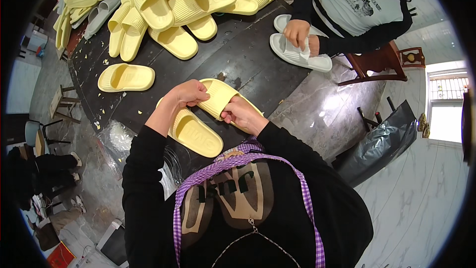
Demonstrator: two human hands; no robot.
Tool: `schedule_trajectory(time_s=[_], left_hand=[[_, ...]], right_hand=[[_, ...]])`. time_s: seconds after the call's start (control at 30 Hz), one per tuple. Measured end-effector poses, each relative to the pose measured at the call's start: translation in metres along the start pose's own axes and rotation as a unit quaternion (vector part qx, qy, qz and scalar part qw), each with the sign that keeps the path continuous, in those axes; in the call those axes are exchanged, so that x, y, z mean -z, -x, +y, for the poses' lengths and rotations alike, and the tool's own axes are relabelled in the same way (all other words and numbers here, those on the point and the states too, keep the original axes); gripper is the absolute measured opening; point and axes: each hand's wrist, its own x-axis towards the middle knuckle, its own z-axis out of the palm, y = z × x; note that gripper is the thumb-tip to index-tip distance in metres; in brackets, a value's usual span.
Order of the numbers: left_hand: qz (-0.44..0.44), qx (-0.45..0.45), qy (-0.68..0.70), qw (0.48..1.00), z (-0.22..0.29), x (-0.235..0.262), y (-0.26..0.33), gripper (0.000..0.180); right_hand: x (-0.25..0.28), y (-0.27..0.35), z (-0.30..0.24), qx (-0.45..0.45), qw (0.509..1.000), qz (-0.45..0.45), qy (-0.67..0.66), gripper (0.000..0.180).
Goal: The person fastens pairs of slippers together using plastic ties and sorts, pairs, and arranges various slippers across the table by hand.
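A pair of yellow slide sandals lies in front of me on the dark table. On the right slide (214,92), my right hand (241,113) grips the edge of the ribbed strap, some fingers tucked into the foot opening. My left hand (188,93) is curled closed against the strap's other edge; whatever its fingertips pinch is too small to make out. Below my left wrist rests the left slide (198,134), its toe end partly covered by my forearm. Another yellow slide (127,77) sits alone farther left.
Yellow slides (173,12) are heaped at the table's far side, with a few grey ones (101,16) among them. Yellow scraps dot the black tabletop (248,49). Across from me a co-worker's hands (300,37) hold a white slide (297,55). Clear plastic (117,139) hangs at the near-left edge.
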Motion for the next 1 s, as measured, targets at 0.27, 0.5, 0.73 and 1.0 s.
schedule_trajectory(time_s=[0.27, 0.5, 0.73, 1.0], left_hand=[[0.09, -0.014, -0.052, 0.994, 0.0, -0.012, 0.009, 0.016], [0.089, -0.039, 0.07, 0.993, -0.013, -0.011, 0.006, 0.01], [0.117, -0.067, 0.11, 0.985, -0.017, -0.017, 0.007, 0.006], [0.309, -0.112, -0.007, 0.944, -0.02, -0.03, 0.003, 0.009]], right_hand=[[0.013, 0.014, 0.0, -0.027, 0.997, -0.057, -0.053, 0.018], [0.012, 0.014, 0.004, -0.023, 0.994, -0.069, -0.076, 0.01], [0.008, 0.015, 0.01, -0.01, 0.998, -0.038, -0.053, 0.01], [0.006, 0.036, -0.031, 0.035, 0.959, 0.02, 0.279, 0.016]])
